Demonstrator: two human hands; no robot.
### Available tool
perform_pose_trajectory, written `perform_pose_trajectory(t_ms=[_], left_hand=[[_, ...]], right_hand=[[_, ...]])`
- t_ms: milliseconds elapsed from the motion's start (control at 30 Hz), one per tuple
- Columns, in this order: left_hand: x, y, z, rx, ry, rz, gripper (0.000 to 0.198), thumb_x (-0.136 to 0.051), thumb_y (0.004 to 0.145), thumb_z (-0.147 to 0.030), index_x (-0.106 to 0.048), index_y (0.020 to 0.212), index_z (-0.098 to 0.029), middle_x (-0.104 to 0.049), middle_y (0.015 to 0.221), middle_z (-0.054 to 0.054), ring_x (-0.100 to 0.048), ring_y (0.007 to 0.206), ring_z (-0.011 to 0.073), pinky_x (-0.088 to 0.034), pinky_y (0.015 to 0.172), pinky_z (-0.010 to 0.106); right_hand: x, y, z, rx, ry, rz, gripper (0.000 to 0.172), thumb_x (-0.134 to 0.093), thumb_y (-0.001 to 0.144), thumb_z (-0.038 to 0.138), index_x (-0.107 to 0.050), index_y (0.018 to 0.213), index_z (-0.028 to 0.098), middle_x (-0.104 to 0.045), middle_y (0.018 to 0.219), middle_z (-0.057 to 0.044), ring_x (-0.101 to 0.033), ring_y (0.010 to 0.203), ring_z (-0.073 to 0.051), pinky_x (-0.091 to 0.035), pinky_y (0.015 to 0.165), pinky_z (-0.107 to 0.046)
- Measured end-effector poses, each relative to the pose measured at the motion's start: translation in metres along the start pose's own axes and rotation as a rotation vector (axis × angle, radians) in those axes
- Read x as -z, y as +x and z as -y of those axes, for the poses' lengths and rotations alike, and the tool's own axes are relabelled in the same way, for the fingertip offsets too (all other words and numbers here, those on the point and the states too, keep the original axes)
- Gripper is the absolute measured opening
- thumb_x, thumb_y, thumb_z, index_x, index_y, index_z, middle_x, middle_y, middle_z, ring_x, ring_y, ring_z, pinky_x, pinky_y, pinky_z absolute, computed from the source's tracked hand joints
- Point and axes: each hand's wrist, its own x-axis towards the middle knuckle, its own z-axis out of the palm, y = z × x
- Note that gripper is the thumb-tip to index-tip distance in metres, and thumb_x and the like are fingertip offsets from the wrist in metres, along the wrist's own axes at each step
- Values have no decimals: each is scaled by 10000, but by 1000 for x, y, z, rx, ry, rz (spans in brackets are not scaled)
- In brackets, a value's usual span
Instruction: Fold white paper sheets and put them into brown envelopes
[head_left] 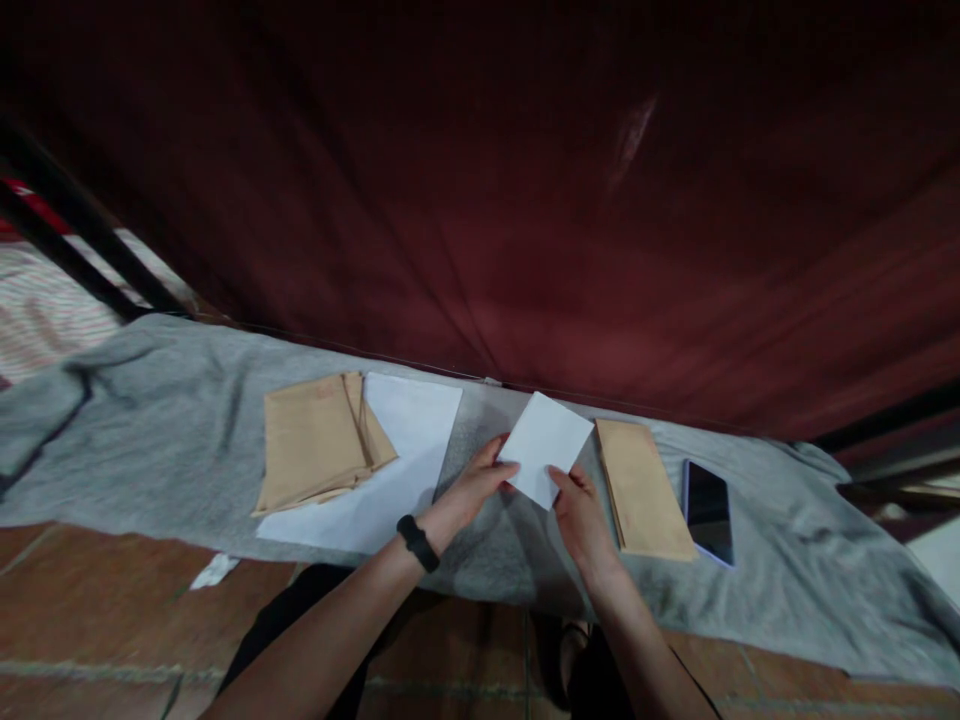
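Observation:
A folded white paper [546, 445] is held up over a grey cloth [150, 440] by both of my hands. My left hand [476, 490], with a black band on the wrist, pinches the paper's left edge. My right hand [581, 515] grips its lower right edge. To the left lie several brown envelopes [315, 440] on top of a large white sheet [409, 450]. Just right of my right hand lies a single brown envelope [645, 485].
A dark phone [707, 510] lies on the cloth right of the single envelope. A dark red curtain [525, 200] hangs behind the cloth. Brown floor tiles [90, 600] run along the near side, with a small white scrap [214, 570] on them.

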Motion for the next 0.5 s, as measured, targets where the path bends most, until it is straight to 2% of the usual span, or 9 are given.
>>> perform_pose_trajectory(t_ms=[100,200,300,400,500], left_hand=[[7,3,-2,-68,281,-64,583,-612,750,-155,-604,1332,-168,-729,1029,65,-656,853,207,-494,746,293],[15,4,-6,-138,532,8,557,-577,720,-95,-665,1265,-166,-740,1079,68,-664,934,231,-497,826,312],[21,2,-4,-205,685,21,525,-555,726,-71,-711,1209,-208,-759,1022,56,-677,901,243,-498,859,336],[25,0,1,-261,734,-34,450,-575,725,-74,-757,1096,-252,-761,976,56,-680,928,278,-489,917,370],[27,-3,0,-289,738,-101,378,-612,733,-94,-761,1036,-264,-745,995,75,-656,1001,301,-454,1006,404]], right_hand=[[10,1,6,-23,-58,-73,381,-845,672,377,-719,1004,237,-765,1006,-8,-699,866,-179,-553,737,-276],[29,6,8,-17,-167,-174,427,-846,646,417,-705,1007,235,-748,999,-5,-686,866,-173,-545,700,-251],[50,16,4,-1,-351,-229,507,-812,620,459,-669,1052,236,-733,953,-16,-679,812,-202,-530,629,-273],[65,25,-3,28,-653,-160,475,-696,684,507,-643,1056,216,-716,838,-37,-678,760,-244,-511,586,-313],[72,27,-7,129,-1032,-60,377,-580,776,466,-633,1067,231,-721,868,-58,-694,800,-268,-514,672,-356]])
